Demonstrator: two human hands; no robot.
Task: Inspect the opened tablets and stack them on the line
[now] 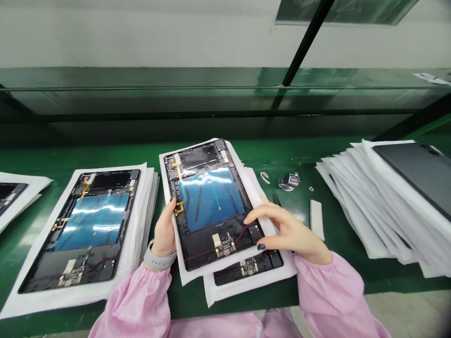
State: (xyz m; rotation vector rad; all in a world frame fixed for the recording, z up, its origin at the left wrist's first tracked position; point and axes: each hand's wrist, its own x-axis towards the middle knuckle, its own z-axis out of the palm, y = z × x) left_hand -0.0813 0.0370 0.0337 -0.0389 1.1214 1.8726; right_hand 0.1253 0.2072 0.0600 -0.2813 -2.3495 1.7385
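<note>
far left at 9 o'clock, a corner of a black tablet frame sits on a white foam sheet. at about 8 o'clock, a second frame with a blue film panel lies on a foam stack. the left hand, grey watch band and pink sleeve at its wrist, has its grip closed on the left edge of the centre frame, the main thing here, mid-view above the green desk. a foam sheet lies under it, and a lower frame shows at 6 o'clock. the right hand grips the frame's lower right edge, fingers spread. best to hold by the edges, off the film, the small circuit board and the red wire. at 3 o'clock: a metal fitting, a white strip, then a foam pile with a grey tablet back on top.
</note>
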